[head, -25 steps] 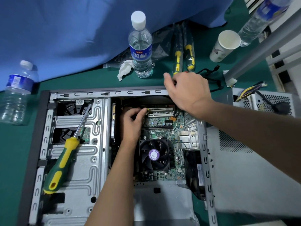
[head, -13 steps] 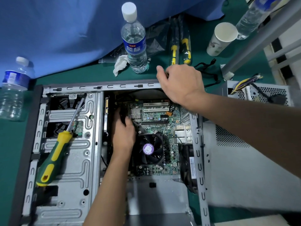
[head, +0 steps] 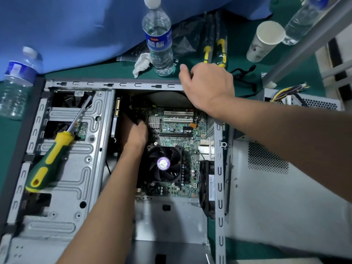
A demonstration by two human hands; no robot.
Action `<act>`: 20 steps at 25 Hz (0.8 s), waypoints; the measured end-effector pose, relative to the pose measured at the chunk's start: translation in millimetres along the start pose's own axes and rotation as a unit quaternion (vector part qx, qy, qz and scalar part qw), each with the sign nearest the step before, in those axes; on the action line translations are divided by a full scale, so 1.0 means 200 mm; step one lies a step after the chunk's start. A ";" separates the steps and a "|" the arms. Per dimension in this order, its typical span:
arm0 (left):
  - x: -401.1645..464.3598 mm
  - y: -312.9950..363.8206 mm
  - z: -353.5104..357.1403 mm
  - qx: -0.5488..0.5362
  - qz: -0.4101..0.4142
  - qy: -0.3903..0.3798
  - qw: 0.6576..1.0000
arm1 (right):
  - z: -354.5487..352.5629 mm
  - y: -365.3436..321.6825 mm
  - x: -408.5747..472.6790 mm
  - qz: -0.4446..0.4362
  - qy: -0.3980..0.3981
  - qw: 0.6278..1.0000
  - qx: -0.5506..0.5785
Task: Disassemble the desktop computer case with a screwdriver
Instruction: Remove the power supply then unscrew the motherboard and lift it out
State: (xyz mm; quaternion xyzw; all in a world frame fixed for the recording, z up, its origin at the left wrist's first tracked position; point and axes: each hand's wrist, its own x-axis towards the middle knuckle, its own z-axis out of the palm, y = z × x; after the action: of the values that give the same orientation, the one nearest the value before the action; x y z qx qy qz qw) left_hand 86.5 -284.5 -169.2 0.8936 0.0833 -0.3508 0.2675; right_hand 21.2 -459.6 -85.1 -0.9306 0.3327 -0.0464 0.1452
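Screwdriver (head: pixel 54 156) idle on the drive cage, at nine o'clock from the nearer left hand (head: pixel 135 133), shaft toward one o'clock; left fingers hidden inside the case (head: pixel 114 85), grip unclear; right hand (head: pixel 207 84) curled over its far rim.

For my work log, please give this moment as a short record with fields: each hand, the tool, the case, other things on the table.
left hand: reaches into the case beside the fan; fingers hidden, grip unclear
right hand: rests on the far rim of the case, fingers curled over it
screwdriver: lies loose on the metal drive cage, unheld
case: open, circuit board exposed
table: water bottle, paper cup
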 end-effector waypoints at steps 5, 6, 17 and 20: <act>-0.08 -0.04 -0.04 0.034 0.061 0.066 0.995 | 0.00 0.00 0.01 -0.007 0.008 1.000 -0.008; -0.11 -0.02 -0.06 0.035 0.060 0.062 0.996 | 0.00 0.00 0.01 -0.009 0.008 1.000 -0.009; -0.30 0.16 -0.13 0.200 0.111 -0.049 0.972 | -0.02 -0.01 -0.01 -0.002 0.000 1.000 -0.011; -0.26 0.33 -0.23 0.167 0.103 -0.120 0.973 | -0.02 -0.01 -0.01 0.005 -0.006 1.000 -0.015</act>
State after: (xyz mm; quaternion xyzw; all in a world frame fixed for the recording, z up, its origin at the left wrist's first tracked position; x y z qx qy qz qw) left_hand 97.4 -314.0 -78.1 0.8809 -0.1013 -0.4348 0.1569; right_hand 20.0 -457.5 -79.7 -0.9312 0.3371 -0.0348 0.1339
